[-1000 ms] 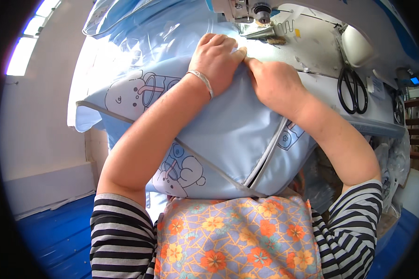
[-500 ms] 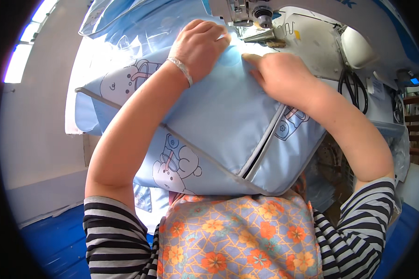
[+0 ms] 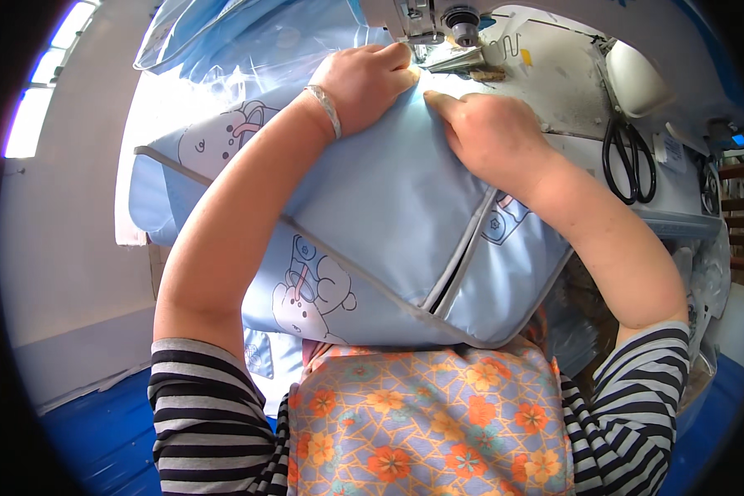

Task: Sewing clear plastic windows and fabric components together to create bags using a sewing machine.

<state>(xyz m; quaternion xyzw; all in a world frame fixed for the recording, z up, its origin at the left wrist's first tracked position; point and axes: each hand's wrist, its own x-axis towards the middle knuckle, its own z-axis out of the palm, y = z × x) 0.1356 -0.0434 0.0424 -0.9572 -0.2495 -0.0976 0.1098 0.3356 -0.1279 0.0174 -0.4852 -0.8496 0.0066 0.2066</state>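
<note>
Light blue fabric (image 3: 380,223) with printed bears and grey binding spreads over the table and my lap. A dark slit (image 3: 448,289) edged in grey runs through its right part. My left hand (image 3: 368,87), with a pale bracelet at the wrist, has its fingers curled on the fabric's far edge, just below the sewing machine head (image 3: 434,21). Opposite it, my right hand (image 3: 500,136) is closed on the same edge, thumb and forefinger toward the left hand. A small gap lies between them. The fingertips on the underside are hidden.
Black-handled scissors (image 3: 628,161) lie right of my right forearm. Clear plastic sheeting (image 3: 248,41) is heaped at the far left. A white rounded object (image 3: 632,78) stands on the machine table (image 3: 554,74). Metal guide pieces (image 3: 463,62) sit under the machine head.
My left hand has shifted slightly right and its fingers have drawn closer together. My right hand has moved slightly left and down. The gap between the hands is a little smaller.
</note>
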